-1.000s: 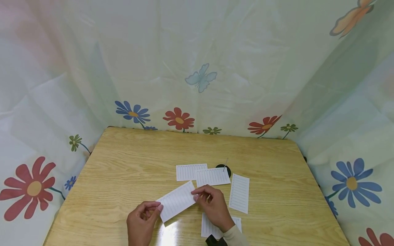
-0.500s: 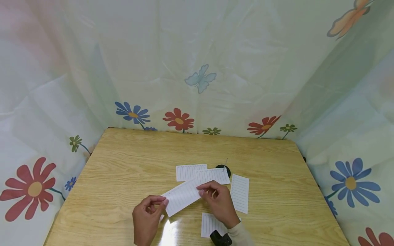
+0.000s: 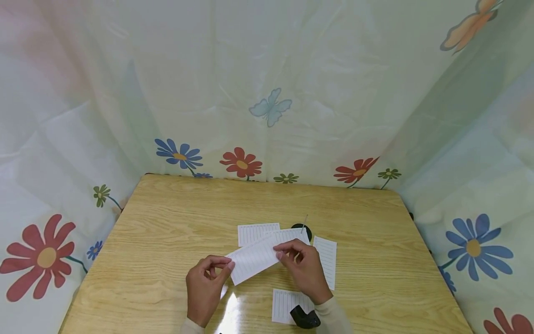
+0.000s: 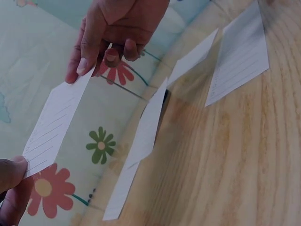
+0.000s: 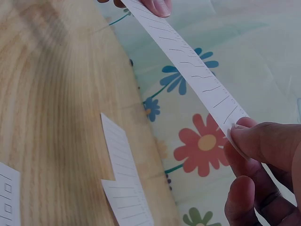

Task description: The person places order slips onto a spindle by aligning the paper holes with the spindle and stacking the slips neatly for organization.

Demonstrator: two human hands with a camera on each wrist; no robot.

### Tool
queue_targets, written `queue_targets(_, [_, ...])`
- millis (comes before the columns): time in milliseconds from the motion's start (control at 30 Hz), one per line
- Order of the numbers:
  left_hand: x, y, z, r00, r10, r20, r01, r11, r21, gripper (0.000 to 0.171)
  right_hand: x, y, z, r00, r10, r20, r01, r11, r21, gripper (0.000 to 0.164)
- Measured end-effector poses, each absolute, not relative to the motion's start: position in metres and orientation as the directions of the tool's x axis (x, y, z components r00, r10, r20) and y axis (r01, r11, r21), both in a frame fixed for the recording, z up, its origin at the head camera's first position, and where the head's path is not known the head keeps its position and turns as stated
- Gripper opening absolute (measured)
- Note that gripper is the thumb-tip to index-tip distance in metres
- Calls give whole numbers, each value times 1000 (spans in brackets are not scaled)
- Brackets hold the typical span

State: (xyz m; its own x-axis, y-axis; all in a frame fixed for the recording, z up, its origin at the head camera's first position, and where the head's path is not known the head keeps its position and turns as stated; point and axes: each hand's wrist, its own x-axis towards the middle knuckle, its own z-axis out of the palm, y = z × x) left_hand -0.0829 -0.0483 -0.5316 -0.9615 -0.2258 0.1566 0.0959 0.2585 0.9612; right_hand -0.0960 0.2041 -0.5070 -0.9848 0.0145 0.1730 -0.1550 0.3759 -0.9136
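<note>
A white ruled paper slip (image 3: 254,260) is stretched between my two hands above the table, tilted up to the right. My left hand (image 3: 207,285) pinches its left end between thumb and fingers. At the other end, the right hand (image 3: 306,269) pinches it the same way. The right wrist view shows the slip (image 5: 197,77) bowed slightly, with the right thumb (image 5: 268,141) on its face. Beyond it stands a paper spike, its black round base (image 3: 308,231) partly covered by a lying slip (image 3: 303,235); its thin rod (image 4: 124,89) rises by that slip's corner.
More ruled slips lie on the wooden table (image 3: 167,222): one at the back left (image 3: 254,230), one at the right (image 3: 328,260), and one near the front (image 3: 283,304), partly under the right wrist. A flowered curtain (image 3: 271,69) surrounds the table.
Both hands have carried the slip forward and to the right, so it now overlaps the lying slips near the spike in the head view. The grip stays the same.
</note>
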Motion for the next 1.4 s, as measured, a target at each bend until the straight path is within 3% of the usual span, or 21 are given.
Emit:
queue_targets(233, [-93,-45,-524,-964,-194,179,120,283,952,17,-100,211,-502,-976,15,216,-196,369,-909,12])
queue_targets(967, [-128,-28,-510,-976,-111,188,166,184,969,10,-118,232,-486,-964,49,260,-223,383,-896,10])
queue_targets(1400, [-151,-18,-490,-967,-34,254,239,239,941,9,-125,242,-471,-958,97,269,-207,413,-887,11])
